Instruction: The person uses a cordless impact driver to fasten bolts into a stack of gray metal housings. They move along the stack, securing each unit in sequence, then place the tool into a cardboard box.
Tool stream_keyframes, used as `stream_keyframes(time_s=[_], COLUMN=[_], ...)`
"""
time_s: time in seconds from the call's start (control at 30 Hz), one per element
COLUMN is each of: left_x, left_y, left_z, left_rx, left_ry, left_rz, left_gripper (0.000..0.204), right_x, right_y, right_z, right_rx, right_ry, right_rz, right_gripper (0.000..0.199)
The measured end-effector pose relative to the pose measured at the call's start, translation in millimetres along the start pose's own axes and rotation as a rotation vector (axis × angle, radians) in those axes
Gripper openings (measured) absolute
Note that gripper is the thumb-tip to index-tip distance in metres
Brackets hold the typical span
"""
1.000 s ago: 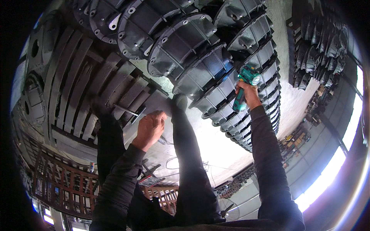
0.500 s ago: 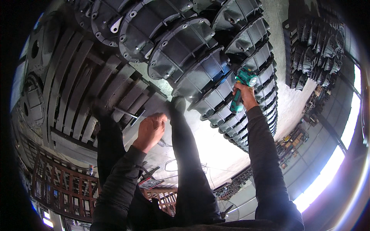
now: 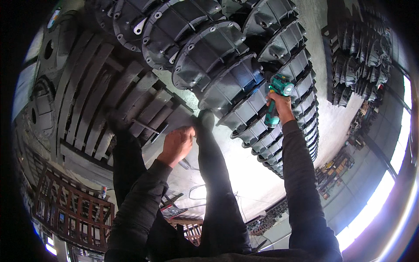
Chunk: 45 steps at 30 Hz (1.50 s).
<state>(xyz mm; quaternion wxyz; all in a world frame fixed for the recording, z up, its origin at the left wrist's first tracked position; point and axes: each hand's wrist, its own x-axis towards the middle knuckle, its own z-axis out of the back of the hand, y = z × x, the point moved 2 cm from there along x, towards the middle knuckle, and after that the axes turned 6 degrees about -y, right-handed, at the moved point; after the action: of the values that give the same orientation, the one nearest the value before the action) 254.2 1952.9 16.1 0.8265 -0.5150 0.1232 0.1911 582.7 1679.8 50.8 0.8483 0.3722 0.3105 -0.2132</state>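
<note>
My right hand (image 3: pixel 283 107) grips a green cordless driver (image 3: pixel 276 99), its head raised against a row of dark grey ribbed metal housings (image 3: pixel 244 87) with bolted flanges. My left hand (image 3: pixel 177 143) is closed around a thin metal rod (image 3: pixel 146 127) that sticks out to the left, over my dark trouser legs (image 3: pixel 214 183). Both forearms wear dark sleeves. What the driver's tip touches is hidden among the housings.
Long grey metal bars (image 3: pixel 87 100) lie side by side at the left. More dark castings (image 3: pixel 362 56) are stacked at the upper right on the concrete floor (image 3: pixel 336 122). A rusty metal rack (image 3: pixel 74 209) stands at the lower left. Bright windows run along the right rim.
My right hand has carried the driver a little higher and rightwards along the row of housings. My left hand has stayed almost still with the rod.
</note>
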Motion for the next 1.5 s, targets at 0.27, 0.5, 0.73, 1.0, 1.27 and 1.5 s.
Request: stream_keyframes(time_s=[0.27, 0.5, 0.73, 1.0, 1.27, 1.5], left_x=[-6.2, 0.6, 13.7, 14.2, 15.3, 12.1], left_y=[16.0, 12.6, 16.9, 22.1, 12.2, 6.4], left_z=[8.6, 25.4, 33.5, 40.8, 56.4, 56.7], left_rx=[-0.028, -0.077, -0.058, -0.071, -0.121, -0.09], left_ry=[-0.046, -0.044, -0.054, -0.099, -0.174, -0.081], left_rz=[0.016, -0.017, 0.008, 0.029, -0.073, -0.024], left_gripper=[0.008, 0.015, 0.015, 0.014, 0.017, 0.022], right_x=[-9.4, -46.9, -1.1, 2.5, 23.0, 29.1], right_y=[1.3, 41.9, 95.2, 111.5, 114.4, 114.5], right_z=[9.4, 7.3, -82.7, -100.9, -90.4, -85.9], right_rx=[-0.122, -0.041, 0.012, -0.003, -0.054, -0.096], right_ry=[-0.044, 0.008, 0.025, 0.016, 0.147, 0.132], right_rz=[0.041, 0.046, 0.164, 0.111, 0.096, 0.045], right_gripper=[0.022, 0.029, 0.025, 0.025, 0.025, 0.013])
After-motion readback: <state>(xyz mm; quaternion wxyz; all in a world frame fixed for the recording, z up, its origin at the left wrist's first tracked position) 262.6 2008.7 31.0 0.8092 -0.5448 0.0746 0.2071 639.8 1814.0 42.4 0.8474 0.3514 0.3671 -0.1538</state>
